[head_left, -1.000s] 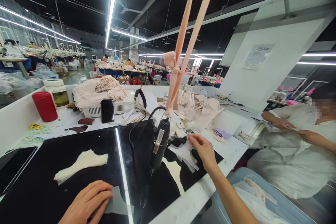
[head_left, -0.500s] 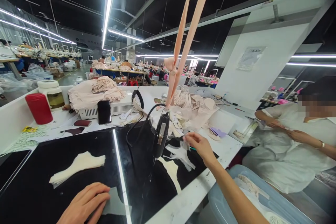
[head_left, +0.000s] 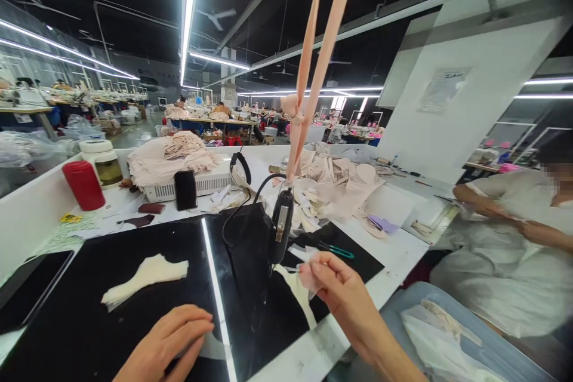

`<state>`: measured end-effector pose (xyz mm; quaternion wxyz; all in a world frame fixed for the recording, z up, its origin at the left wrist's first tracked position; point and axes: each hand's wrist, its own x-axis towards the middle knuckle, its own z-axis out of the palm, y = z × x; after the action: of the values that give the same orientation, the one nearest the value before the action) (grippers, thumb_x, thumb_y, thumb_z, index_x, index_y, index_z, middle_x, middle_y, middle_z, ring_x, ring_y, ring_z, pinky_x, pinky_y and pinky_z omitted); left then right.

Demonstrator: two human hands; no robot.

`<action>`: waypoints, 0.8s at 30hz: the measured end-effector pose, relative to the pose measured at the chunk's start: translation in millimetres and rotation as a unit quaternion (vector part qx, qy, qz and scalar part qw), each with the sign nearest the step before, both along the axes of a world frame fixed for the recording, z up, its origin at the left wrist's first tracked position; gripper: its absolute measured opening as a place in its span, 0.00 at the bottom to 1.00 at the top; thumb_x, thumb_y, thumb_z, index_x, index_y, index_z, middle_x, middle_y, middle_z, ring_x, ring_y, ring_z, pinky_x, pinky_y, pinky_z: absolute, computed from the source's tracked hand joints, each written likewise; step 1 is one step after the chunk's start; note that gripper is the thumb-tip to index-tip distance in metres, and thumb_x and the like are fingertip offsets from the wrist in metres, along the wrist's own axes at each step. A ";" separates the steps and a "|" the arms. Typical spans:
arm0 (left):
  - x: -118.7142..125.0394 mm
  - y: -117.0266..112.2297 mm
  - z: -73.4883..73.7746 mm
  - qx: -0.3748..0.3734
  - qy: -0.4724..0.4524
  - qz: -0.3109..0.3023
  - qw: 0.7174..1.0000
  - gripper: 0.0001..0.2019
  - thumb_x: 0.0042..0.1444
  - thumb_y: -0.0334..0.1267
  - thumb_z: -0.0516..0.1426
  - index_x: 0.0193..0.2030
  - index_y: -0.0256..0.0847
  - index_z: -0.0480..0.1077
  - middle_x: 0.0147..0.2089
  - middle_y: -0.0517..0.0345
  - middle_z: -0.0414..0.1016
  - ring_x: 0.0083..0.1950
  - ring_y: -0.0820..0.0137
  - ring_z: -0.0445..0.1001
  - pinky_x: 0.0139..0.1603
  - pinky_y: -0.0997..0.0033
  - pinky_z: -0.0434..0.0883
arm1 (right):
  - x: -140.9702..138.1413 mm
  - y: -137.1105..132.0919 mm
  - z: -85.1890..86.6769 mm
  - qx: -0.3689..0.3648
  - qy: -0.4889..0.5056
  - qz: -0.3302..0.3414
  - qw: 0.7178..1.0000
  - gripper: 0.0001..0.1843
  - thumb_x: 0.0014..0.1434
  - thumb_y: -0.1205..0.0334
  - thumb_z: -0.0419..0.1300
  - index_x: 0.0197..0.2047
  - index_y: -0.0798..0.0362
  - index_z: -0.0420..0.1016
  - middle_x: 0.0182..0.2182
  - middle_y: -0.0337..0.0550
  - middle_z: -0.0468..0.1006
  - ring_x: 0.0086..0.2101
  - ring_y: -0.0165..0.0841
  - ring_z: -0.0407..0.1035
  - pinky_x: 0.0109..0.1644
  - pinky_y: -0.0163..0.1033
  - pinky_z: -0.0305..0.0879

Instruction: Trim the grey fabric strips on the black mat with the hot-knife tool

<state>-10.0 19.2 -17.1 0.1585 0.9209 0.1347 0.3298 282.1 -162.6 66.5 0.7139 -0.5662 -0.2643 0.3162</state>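
Grey sheet (head_left: 213, 348) partly behind left hand (head_left: 172, 339)

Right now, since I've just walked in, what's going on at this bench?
Someone is handling thin cut pieces over a black work surface. The right hand pinches a pale translucent piece; the left hand lies over a translucent sheet. A black tool hangs from a peach strap between them. A cream stack lies beyond the left hand.

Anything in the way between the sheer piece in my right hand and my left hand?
The black tool hangs between your right hand and left hand, tip seemingly near that path; nothing else visible blocks it.
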 end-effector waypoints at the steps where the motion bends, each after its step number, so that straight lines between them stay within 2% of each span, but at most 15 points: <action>1: 4.4 -9.1 9.9 -0.038 -0.004 -0.004 0.999 0.11 0.67 0.42 0.59 0.54 0.56 0.77 0.56 0.63 0.80 0.54 0.67 0.82 0.57 0.74 0.78 | -18.0 0.6 -2.8 0.001 0.017 0.014 1.000 0.23 0.51 0.40 0.75 0.37 0.51 0.78 0.36 0.47 0.85 0.39 0.42 0.80 0.49 0.47 0.76; 3: 13.2 -26.7 29.2 -0.132 0.002 -0.021 0.991 0.14 0.67 0.40 0.59 0.57 0.55 0.75 0.59 0.59 0.79 0.58 0.65 0.79 0.59 0.70 0.77 | -50.2 4.3 -10.4 0.006 0.064 0.040 0.997 0.23 0.51 0.40 0.75 0.36 0.50 0.78 0.34 0.46 0.85 0.39 0.42 0.80 0.49 0.47 0.75; 6: 26.0 -46.8 52.0 -0.299 0.009 -0.027 0.954 0.23 0.60 0.36 0.62 0.63 0.52 0.72 0.63 0.54 0.76 0.63 0.60 0.75 0.66 0.61 0.71 | -84.3 13.2 -24.1 0.005 0.103 0.091 0.991 0.23 0.50 0.40 0.75 0.35 0.49 0.78 0.33 0.45 0.84 0.39 0.42 0.79 0.48 0.44 0.75; 7: 29.7 -51.1 56.7 -0.349 0.011 -0.029 0.937 0.24 0.57 0.34 0.63 0.61 0.51 0.73 0.61 0.54 0.77 0.62 0.60 0.75 0.66 0.62 0.70 | -91.3 16.3 -28.7 0.007 0.106 0.104 0.989 0.23 0.50 0.40 0.75 0.35 0.49 0.78 0.33 0.45 0.84 0.38 0.41 0.79 0.48 0.44 0.75; 9: 35.4 -55.9 60.4 -0.418 0.007 -0.019 0.908 0.18 0.53 0.32 0.64 0.51 0.46 0.77 0.52 0.55 0.80 0.54 0.62 0.77 0.61 0.66 0.71 | -100.1 21.5 -37.0 0.010 0.111 0.113 0.987 0.22 0.51 0.40 0.75 0.37 0.49 0.80 0.34 0.45 0.84 0.37 0.41 0.79 0.46 0.44 0.76; 12: 38.1 -55.9 54.3 -0.505 -0.012 -0.012 0.863 0.07 0.52 0.35 0.64 0.38 0.40 0.77 0.38 0.57 0.78 0.42 0.67 0.75 0.47 0.71 0.71 | -104.5 26.1 -46.2 0.005 0.127 0.095 0.987 0.24 0.49 0.42 0.77 0.41 0.48 0.82 0.35 0.47 0.84 0.37 0.43 0.80 0.46 0.48 0.77; 14: 36.5 -52.9 47.5 -0.556 -0.033 -0.027 0.830 0.08 0.53 0.40 0.66 0.34 0.38 0.75 0.34 0.58 0.75 0.38 0.69 0.73 0.42 0.72 0.68 | -104.6 27.4 -50.2 -0.003 0.148 0.081 0.986 0.24 0.46 0.43 0.79 0.42 0.48 0.84 0.35 0.46 0.84 0.38 0.44 0.79 0.47 0.48 0.77; 16: 33.2 -48.8 42.6 -0.591 -0.051 -0.041 0.804 0.13 0.52 0.44 0.68 0.33 0.37 0.74 0.33 0.59 0.73 0.35 0.71 0.70 0.39 0.72 0.66 | -103.6 28.1 -53.5 -0.005 0.162 0.074 0.984 0.22 0.44 0.44 0.80 0.38 0.47 0.85 0.34 0.45 0.84 0.39 0.41 0.78 0.47 0.44 0.77; 19: 27.6 -41.8 39.0 -0.620 -0.069 -0.035 0.781 0.17 0.50 0.47 0.71 0.32 0.37 0.73 0.30 0.61 0.71 0.32 0.74 0.67 0.37 0.73 0.64 | -101.0 28.8 -58.4 -0.011 0.142 0.062 0.988 0.19 0.44 0.44 0.80 0.32 0.47 0.85 0.35 0.43 0.82 0.36 0.36 0.74 0.44 0.38 0.76; 24: 19.5 -31.9 29.0 -0.658 -0.141 -0.009 0.739 0.21 0.48 0.51 0.73 0.34 0.37 0.74 0.31 0.61 0.72 0.33 0.73 0.70 0.42 0.71 0.69 | -95.2 29.8 -67.1 -0.038 0.066 0.031 0.997 0.19 0.45 0.43 0.78 0.31 0.48 0.84 0.32 0.42 0.77 0.31 0.34 0.68 0.36 0.35 0.75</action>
<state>9.5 -12.7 11.9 0.7453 0.5313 0.2862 0.2836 186.9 -132.8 -0.5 0.6973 -0.5625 -0.2219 0.3849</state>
